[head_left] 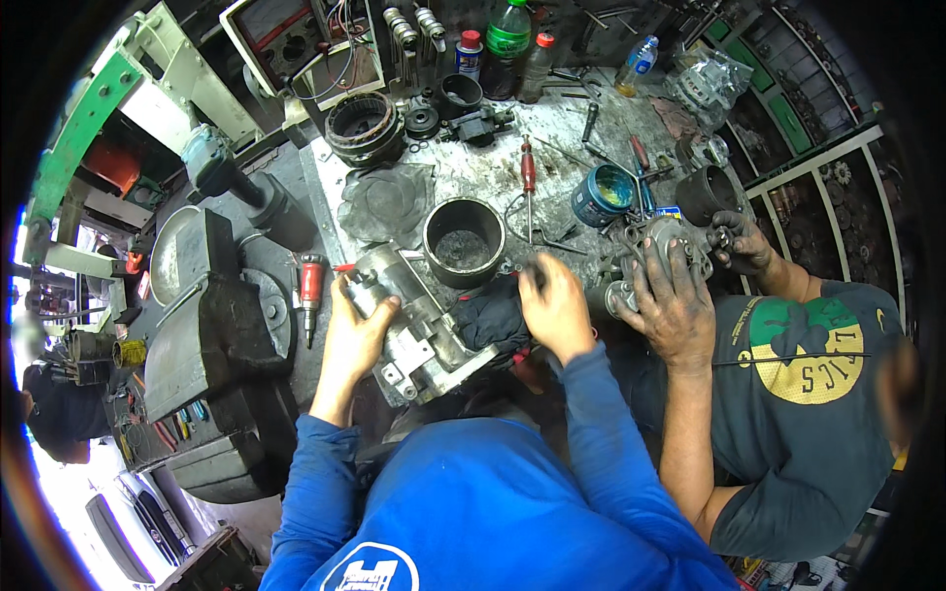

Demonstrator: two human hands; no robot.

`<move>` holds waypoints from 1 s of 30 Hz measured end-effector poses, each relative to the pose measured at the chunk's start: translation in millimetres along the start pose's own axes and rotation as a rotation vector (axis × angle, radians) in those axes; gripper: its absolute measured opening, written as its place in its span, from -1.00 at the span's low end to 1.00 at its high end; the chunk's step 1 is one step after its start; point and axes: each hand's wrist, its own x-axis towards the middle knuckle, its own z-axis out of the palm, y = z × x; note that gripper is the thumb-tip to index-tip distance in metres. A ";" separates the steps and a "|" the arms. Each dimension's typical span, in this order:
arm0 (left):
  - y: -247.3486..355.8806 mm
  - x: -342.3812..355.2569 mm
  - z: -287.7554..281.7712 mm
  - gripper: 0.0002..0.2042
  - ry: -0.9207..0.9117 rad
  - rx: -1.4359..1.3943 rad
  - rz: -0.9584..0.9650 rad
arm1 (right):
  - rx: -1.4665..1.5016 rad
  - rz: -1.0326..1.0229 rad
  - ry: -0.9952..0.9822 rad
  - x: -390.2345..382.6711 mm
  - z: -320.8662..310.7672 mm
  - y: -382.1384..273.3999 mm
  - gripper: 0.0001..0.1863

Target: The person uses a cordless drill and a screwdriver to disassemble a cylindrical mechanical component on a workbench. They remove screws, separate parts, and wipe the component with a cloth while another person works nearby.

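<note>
My left hand (pixel 360 332) is wrapped round the left side of a silver-grey starter motor (pixel 422 345), which lies tilted near the bench's front edge. My right hand (pixel 560 310) has its fingers curled, with a small dark thing at the fingertips that I cannot make out. Beside that hand, against the motor's right side, lies a crumpled dark cloth (pixel 493 315). Just behind the motor an open dark metal cylinder (pixel 463 243) stands on the bench. A red-handled tool (pixel 311 286) lies to the left of my left hand.
At the right, a co-worker's hands (pixel 680 300) handle a round metal part (pixel 670 246). A large bench vise (pixel 217 335) stands on the left. Behind are a blue tub (pixel 603 195), a red-handled screwdriver (pixel 528 167), a wound stator ring (pixel 362 128) and several bottles (pixel 508 44).
</note>
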 end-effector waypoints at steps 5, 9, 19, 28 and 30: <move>-26.9 2.7 -24.2 -0.28 -0.101 -0.317 0.045 | -0.117 0.127 0.176 152.2 43.7 32.4 -0.61; -52.2 -0.9 -49.9 -0.05 -0.041 -0.306 -0.168 | -0.421 0.470 -0.130 237.2 59.1 90.8 -0.43; -62.9 -7.6 -53.4 -0.31 -0.028 -0.450 -0.186 | -0.661 0.411 -0.175 265.8 71.7 111.1 -0.51; -80.1 -8.2 -57.8 -0.40 0.018 -0.516 -0.237 | -0.046 -0.166 0.215 174.2 -47.8 -87.4 -0.65; -75.7 -6.9 -57.7 -0.40 0.011 -0.499 -0.241 | -0.006 -0.246 0.253 142.2 -63.3 -111.8 -0.56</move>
